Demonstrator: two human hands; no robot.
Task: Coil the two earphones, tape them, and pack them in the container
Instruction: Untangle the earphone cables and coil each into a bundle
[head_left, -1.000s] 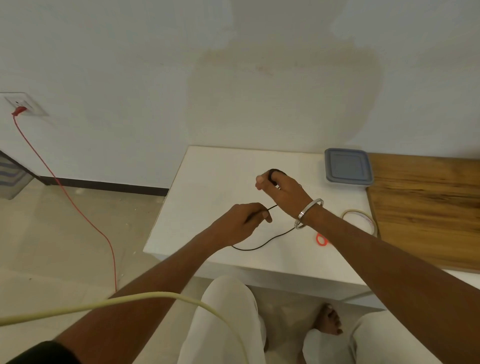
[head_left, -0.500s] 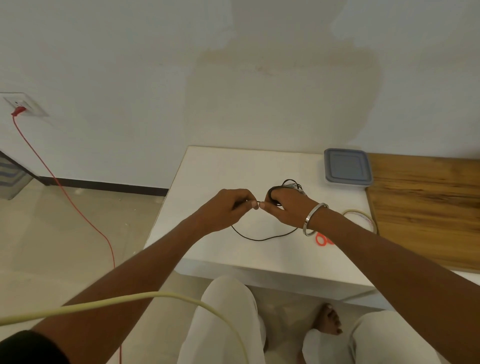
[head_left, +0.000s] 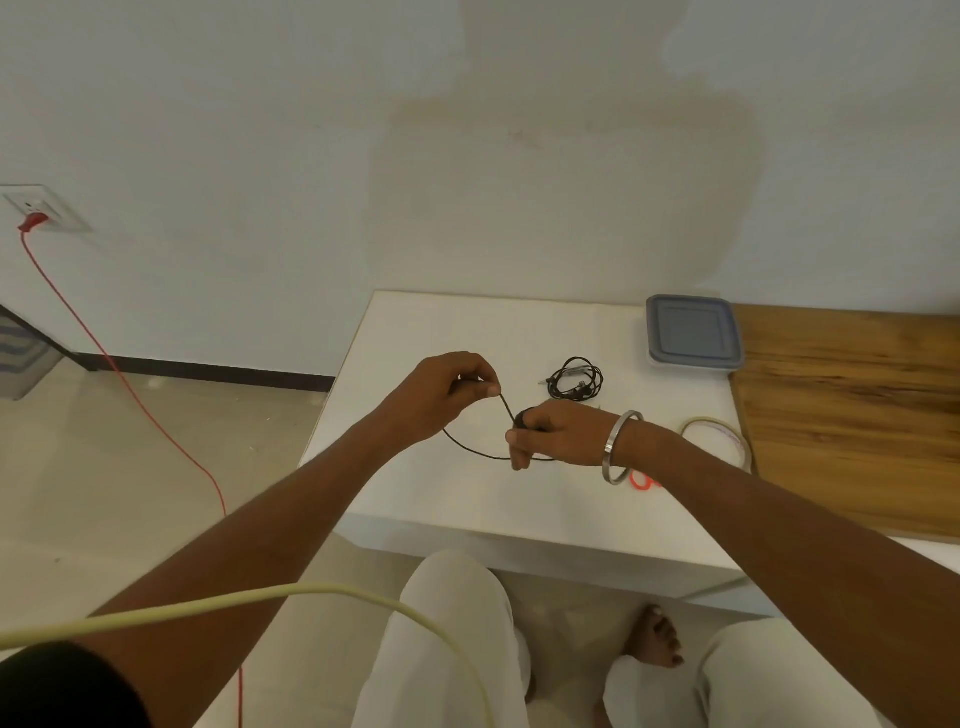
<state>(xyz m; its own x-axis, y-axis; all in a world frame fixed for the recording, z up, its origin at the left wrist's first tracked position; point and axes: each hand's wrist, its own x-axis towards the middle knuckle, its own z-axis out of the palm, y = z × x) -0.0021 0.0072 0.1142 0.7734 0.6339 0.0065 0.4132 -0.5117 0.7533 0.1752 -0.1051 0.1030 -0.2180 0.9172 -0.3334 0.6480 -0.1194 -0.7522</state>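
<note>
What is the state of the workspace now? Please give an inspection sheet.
Surface: white table, wooden board at its right.
Job's things: one earphone coiled on table; second earphone partly wound; tape roll; closed container.
Clutter: red bands.
Hands: left hand pinches the cable; right hand holds the coil.
Cables: red cable to wall socket; pale cable in the foreground.
Surroundings: wall, floor.
</note>
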